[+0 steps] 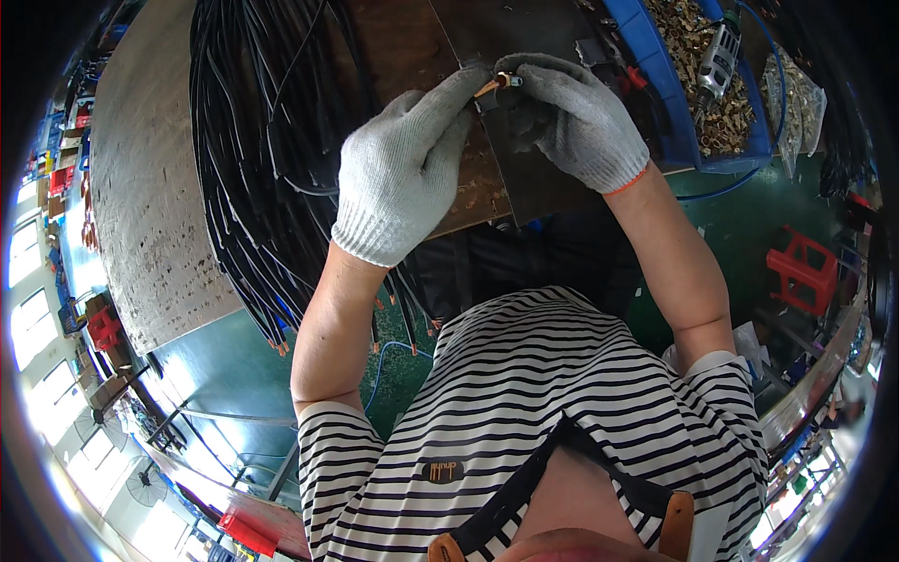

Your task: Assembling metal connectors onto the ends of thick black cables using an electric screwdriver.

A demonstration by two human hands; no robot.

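Observation:
My left hand [403,164], in a whitish knitted glove, is closed on a black cable [314,191], most of which the glove hides. The cable's bare copper end [486,89] pokes out past my fingertips. Facing it, my gloved right hand [581,117] pinches a small shiny metal terminal [508,81], which meets the copper strands or sits right beside them; I cannot tell which. Both hands are over the dark part of the workbench [482,199]. A thick bundle of black cables [248,178] lies to the left, several with bare copper ends hanging over the front edge.
On the right stands a blue bin [670,117] full of brass-coloured terminals [726,131], with a silver power tool [719,61] resting on them. A blue hose [782,94] loops around its right side, near a clear plastic bag [801,112]. A red stool [803,272] stands on the green floor.

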